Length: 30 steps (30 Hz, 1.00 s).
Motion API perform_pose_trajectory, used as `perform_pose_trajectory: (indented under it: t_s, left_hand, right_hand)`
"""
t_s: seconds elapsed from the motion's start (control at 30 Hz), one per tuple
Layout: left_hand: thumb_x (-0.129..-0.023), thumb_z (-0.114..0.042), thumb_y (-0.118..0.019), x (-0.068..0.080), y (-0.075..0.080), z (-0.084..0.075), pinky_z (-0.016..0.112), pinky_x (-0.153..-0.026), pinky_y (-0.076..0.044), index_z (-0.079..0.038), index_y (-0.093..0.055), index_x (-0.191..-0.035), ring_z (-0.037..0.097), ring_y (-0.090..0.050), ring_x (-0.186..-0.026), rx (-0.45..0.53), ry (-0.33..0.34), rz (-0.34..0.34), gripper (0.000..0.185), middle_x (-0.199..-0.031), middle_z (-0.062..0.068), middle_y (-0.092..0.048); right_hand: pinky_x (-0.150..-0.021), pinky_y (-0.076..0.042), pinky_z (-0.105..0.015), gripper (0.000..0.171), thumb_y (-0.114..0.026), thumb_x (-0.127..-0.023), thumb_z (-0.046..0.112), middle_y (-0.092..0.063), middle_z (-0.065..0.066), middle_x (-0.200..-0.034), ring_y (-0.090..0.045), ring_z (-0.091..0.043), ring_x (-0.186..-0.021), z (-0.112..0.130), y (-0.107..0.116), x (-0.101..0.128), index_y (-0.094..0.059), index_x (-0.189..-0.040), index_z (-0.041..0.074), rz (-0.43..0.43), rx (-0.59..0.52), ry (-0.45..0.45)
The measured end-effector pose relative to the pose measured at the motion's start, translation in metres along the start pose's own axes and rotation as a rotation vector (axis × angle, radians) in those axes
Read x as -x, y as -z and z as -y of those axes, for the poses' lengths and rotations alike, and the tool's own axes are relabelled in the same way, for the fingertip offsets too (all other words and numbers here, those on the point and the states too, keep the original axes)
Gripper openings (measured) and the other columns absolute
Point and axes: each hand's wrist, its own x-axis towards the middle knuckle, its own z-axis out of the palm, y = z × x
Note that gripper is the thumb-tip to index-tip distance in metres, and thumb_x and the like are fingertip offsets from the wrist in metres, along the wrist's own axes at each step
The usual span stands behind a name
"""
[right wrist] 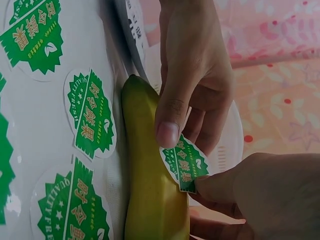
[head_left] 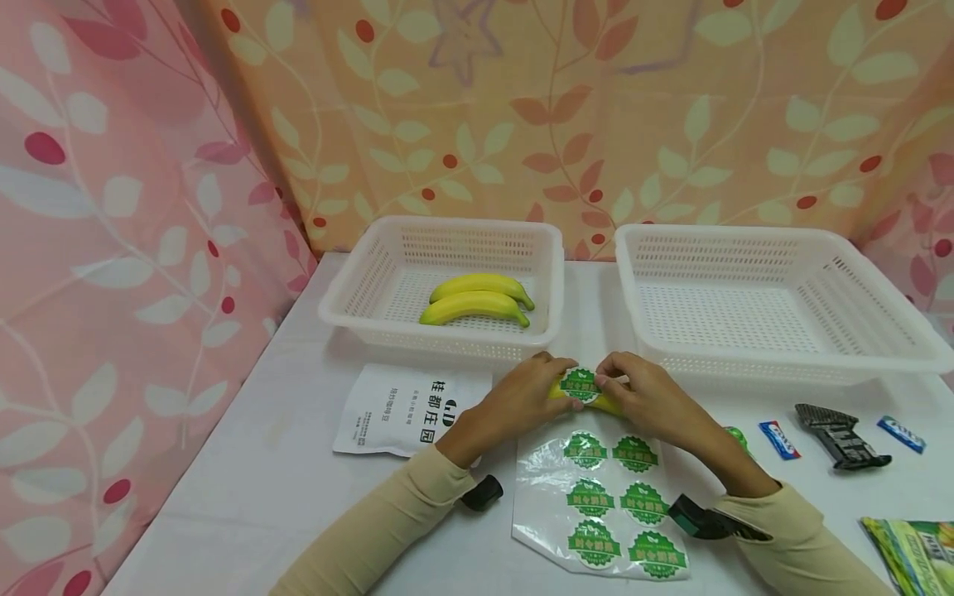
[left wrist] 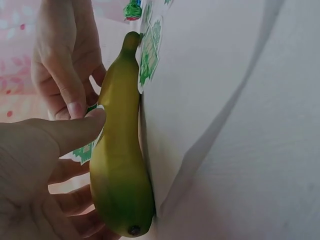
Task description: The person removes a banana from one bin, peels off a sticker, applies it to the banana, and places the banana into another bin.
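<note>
Left hand (head_left: pixel 522 399) grips one banana (left wrist: pixel 117 150) while right hand (head_left: pixel 650 399) pinches a green sticker (head_left: pixel 579 384) against it, the banana's long axis crosswise between them, below and right of the head view's centre.

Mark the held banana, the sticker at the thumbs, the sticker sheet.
Held banana (left wrist: pixel 122 147), left wrist view: middle of its body.
Sticker at the thumbs (right wrist: pixel 184 164), right wrist view: printed face.
Sticker sheet (head_left: pixel 542 501), head view: bare left margin.

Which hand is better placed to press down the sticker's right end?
Probably the right hand: its thumb meets the sticker there; the left hand holds the banana, thumb at the opposite edge.
</note>
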Motion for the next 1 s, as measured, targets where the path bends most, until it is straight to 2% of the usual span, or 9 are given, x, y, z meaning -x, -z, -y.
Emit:
perform_pose_trajectory:
  t_s: [0.13,0.27,0.4,0.53,0.6,0.73,0.87,1.0]
  left_hand:
    - [-0.099,-0.034,-0.077,0.0,0.0,0.0,0.029,-0.098,-0.053,-0.013,-0.06,-0.148,0.015,-0.063,-0.113,0.001,0.0,-0.006,0.056,-0.127,0.006,-0.068]
    - [-0.098,-0.031,-0.079,0.0,0.0,0.001,0.031,-0.101,-0.053,-0.012,-0.06,-0.148,0.017,-0.064,-0.117,0.017,0.006,-0.023,0.056,-0.127,0.005,-0.07]
    - [-0.097,-0.03,-0.08,0.0,0.0,0.002,0.033,-0.101,-0.053,-0.01,-0.061,-0.147,0.017,-0.065,-0.118,0.032,0.003,-0.038,0.057,-0.128,0.005,-0.071]
    - [-0.096,-0.029,-0.081,0.0,0.001,0.004,0.033,-0.096,-0.055,-0.009,-0.059,-0.147,0.018,-0.066,-0.113,0.051,-0.004,-0.042,0.059,-0.123,0.006,-0.072]
    - [-0.096,-0.029,-0.081,0.001,0.002,0.004,0.033,-0.094,-0.055,-0.01,-0.058,-0.148,0.018,-0.066,-0.111,0.062,-0.002,-0.037,0.06,-0.122,0.006,-0.072]
    - [-0.097,-0.03,-0.081,0.001,0.001,0.004,0.033,-0.093,-0.055,-0.013,-0.059,-0.147,0.018,-0.066,-0.11,0.072,0.006,-0.028,0.058,-0.123,0.006,-0.072]
    - [-0.097,-0.029,-0.081,0.0,0.0,0.005,0.031,-0.091,-0.054,-0.013,-0.065,-0.138,0.016,-0.065,-0.108,0.065,0.0,-0.037,0.047,-0.121,0.004,-0.072]
    - [-0.096,-0.028,-0.082,-0.001,-0.002,0.007,0.029,-0.091,-0.053,-0.012,-0.072,-0.127,0.014,-0.066,-0.107,0.034,-0.031,-0.063,0.037,-0.117,0.0,-0.075]
  right_hand:
    - [-0.089,-0.059,-0.05,0.013,-0.062,-0.108,0.015,-0.072,-0.01,-0.109,-0.071,-0.033,-0.107,0.0,0.0,0.0,-0.069,-0.106,0.005,0.002,-0.018,0.016]
    - [-0.091,-0.06,-0.055,0.009,-0.067,-0.105,0.015,-0.071,-0.01,-0.109,-0.073,-0.038,-0.109,0.001,0.001,0.001,-0.065,-0.105,0.006,-0.011,-0.046,0.023]
    - [-0.095,-0.058,-0.059,0.014,-0.075,-0.1,0.013,-0.069,-0.009,-0.115,-0.069,-0.036,-0.115,0.0,0.002,0.002,-0.065,-0.109,0.008,-0.022,-0.081,0.074]
    - [-0.103,-0.051,-0.068,0.026,-0.08,-0.096,0.017,-0.064,-0.014,-0.136,-0.058,-0.04,-0.129,-0.001,0.001,0.003,-0.072,-0.121,0.015,0.03,-0.053,0.126]
    - [-0.106,-0.047,-0.07,0.031,-0.082,-0.094,0.019,-0.061,-0.016,-0.141,-0.055,-0.043,-0.133,-0.002,0.0,0.002,-0.074,-0.124,0.016,0.051,-0.02,0.137]
    - [-0.109,-0.043,-0.07,0.039,-0.085,-0.092,0.019,-0.061,-0.017,-0.139,-0.054,-0.043,-0.132,-0.005,-0.003,0.0,-0.073,-0.129,0.015,0.06,0.023,0.137]
    - [-0.107,-0.045,-0.067,0.041,-0.085,-0.092,0.022,-0.063,-0.015,-0.136,-0.056,-0.04,-0.129,-0.009,-0.006,-0.002,-0.072,-0.13,0.013,0.055,0.036,0.121]
    - [-0.103,-0.049,-0.061,0.04,-0.084,-0.092,0.021,-0.068,-0.012,-0.129,-0.06,-0.035,-0.121,-0.01,-0.008,-0.003,-0.071,-0.128,0.01,0.035,0.06,0.146]
